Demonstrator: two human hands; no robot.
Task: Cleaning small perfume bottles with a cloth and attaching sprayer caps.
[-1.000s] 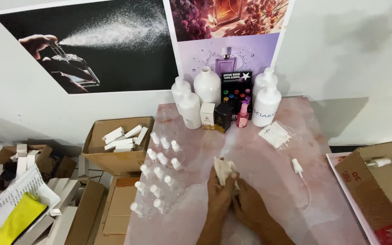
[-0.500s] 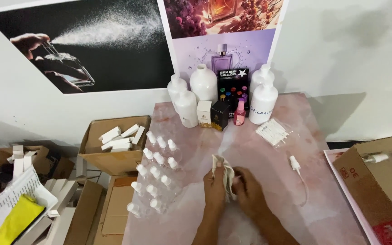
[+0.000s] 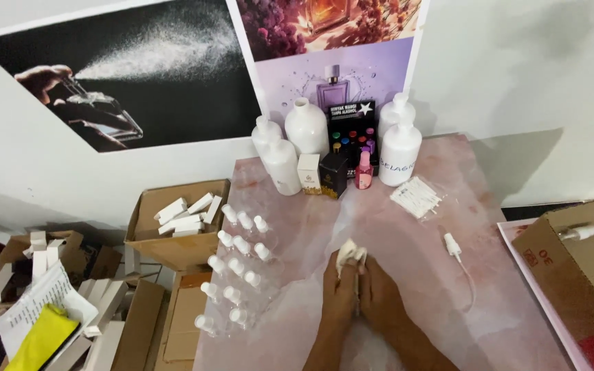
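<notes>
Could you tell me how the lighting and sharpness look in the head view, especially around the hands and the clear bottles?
In the head view, lighting is soft and even, with a dim shadow on the wall right of the white jugs; the left hand and right hand are slightly blurred around a pale cloth; the clear bottles blend into the glossy pink table; the picture's edges look stretched.

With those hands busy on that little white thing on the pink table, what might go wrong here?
The left hand and right hand press together around a small white cloth-like item; what else they hold is hidden, so it might slip unseen. The clear spray bottles stand crowded close by the left elbow, near the table edge: a sideways nudge may topple them. The loose pump sprayer with its thin tube could be swept off.
</notes>
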